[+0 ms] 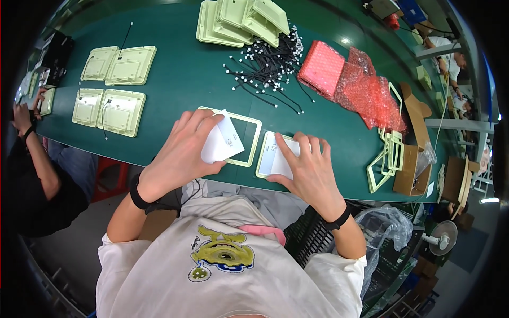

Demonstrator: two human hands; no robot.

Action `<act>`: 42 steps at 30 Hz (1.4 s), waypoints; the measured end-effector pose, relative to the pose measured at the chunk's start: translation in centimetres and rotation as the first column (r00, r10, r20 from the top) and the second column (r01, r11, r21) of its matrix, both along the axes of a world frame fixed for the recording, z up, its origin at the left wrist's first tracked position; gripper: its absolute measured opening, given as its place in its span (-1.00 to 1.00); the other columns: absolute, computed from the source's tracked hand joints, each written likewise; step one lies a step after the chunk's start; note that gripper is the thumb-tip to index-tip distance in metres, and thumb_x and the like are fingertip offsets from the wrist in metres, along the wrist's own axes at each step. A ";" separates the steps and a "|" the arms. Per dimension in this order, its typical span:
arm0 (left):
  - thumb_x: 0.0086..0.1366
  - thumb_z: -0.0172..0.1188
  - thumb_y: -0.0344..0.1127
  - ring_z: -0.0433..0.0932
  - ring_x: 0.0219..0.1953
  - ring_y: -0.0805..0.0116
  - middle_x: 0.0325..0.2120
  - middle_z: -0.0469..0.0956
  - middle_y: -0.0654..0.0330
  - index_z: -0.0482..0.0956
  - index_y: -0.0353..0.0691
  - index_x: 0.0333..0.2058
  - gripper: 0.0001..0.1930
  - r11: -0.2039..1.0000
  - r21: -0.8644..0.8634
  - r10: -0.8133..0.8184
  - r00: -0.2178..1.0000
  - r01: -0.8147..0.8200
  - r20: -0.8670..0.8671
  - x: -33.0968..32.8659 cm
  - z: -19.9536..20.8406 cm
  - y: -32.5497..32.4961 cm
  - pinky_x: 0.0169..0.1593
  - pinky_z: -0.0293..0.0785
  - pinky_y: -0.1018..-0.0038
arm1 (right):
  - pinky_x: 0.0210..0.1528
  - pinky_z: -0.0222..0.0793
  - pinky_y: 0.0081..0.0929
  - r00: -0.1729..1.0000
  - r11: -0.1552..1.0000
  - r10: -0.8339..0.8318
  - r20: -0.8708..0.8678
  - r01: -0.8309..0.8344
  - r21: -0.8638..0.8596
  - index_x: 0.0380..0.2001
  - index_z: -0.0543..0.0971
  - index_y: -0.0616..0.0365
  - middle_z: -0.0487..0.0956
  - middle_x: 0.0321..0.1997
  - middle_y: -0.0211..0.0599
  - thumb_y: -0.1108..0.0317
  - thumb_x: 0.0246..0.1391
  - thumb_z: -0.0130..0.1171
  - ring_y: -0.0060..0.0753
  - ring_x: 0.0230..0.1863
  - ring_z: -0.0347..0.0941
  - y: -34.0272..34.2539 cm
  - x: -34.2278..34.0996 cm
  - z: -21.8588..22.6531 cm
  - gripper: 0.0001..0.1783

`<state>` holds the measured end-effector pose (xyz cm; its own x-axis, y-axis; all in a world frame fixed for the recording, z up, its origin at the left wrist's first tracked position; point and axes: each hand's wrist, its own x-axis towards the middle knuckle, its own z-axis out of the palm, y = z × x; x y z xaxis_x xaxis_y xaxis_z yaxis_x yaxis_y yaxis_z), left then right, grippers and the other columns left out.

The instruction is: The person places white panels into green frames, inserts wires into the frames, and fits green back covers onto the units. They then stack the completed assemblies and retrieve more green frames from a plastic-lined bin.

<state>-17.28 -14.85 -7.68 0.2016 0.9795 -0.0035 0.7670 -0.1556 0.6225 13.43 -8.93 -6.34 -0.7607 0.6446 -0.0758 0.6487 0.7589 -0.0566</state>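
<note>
Near the front edge of the green table (175, 79) I count two pale frame pieces before me: an open square frame (249, 139) and, just to its right, a smaller panel (265, 153). Two white sheets are in play, one per hand. My left hand (183, 153) comes in from the lower left, palm down, fingers curled around a white sheet (225, 140) that lies over the open frame, its long axis running diagonally toward the far right corner. My right hand (307, 169) lies flat, fingers spread and pressing the second white sheet (281, 161) onto the smaller panel, fingertips pointing to the far left.

Toward the left edge lie four pale covers (114, 87) in two pairs. At the far edge stands one stack of covers (241, 21), with a heap of black cables (268, 69) beside it and pink bubble wrap (350, 79) to the right. More frames (389, 153) lean by the right edge.
</note>
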 end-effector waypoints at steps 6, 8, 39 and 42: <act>0.05 0.65 -0.26 0.48 0.19 -0.06 0.16 0.43 -0.12 0.41 -0.31 0.34 -0.11 0.975 0.062 0.207 0.973 -0.213 0.099 1.4 2.1 -0.6 0.26 0.47 0.16 | 0.38 0.28 0.16 0.973 0.998 -0.060 -0.223 0.051 -0.046 0.58 0.23 0.20 0.36 0.38 0.12 -0.16 -0.06 0.60 0.23 0.36 0.32 -0.7 -1.6 1.5 0.27; 0.13 0.64 -0.26 0.58 0.10 0.03 0.12 0.45 -0.13 0.41 -0.32 0.31 -0.18 0.930 0.000 0.354 0.896 -0.368 0.269 2.1 2.6 -0.4 0.15 0.55 0.20 | 0.39 0.28 0.17 0.943 0.996 -0.071 -0.324 0.052 -0.068 0.59 0.18 0.23 0.33 0.42 0.17 -0.14 -0.08 0.63 0.27 0.38 0.31 -1.7 -3.0 1.8 0.32; 0.37 0.29 -0.58 0.60 -0.27 0.19 0.08 0.51 0.01 0.57 -0.41 0.14 -0.63 0.946 -0.099 0.320 0.846 -0.309 0.426 -3.5 -2.8 -2.1 -0.14 0.58 0.32 | 0.46 0.31 -0.02 0.955 0.945 0.196 -0.222 -0.244 -0.217 0.41 0.52 0.08 0.32 0.58 -0.01 0.32 -0.13 0.64 0.14 0.49 0.31 2.0 -11.3 -0.5 -0.05; 0.33 0.27 -0.64 0.62 -0.26 0.06 0.10 0.50 -0.03 0.55 -0.43 0.13 -0.61 0.953 -0.092 0.301 0.857 -0.290 0.417 -3.3 -3.1 -2.2 -0.12 0.59 0.25 | 0.45 0.32 -0.02 0.961 0.939 0.189 -0.201 -0.237 -0.248 0.42 0.53 0.05 0.31 0.61 -0.05 0.31 -0.12 0.63 0.12 0.49 0.31 2.2 -11.3 -0.2 -0.06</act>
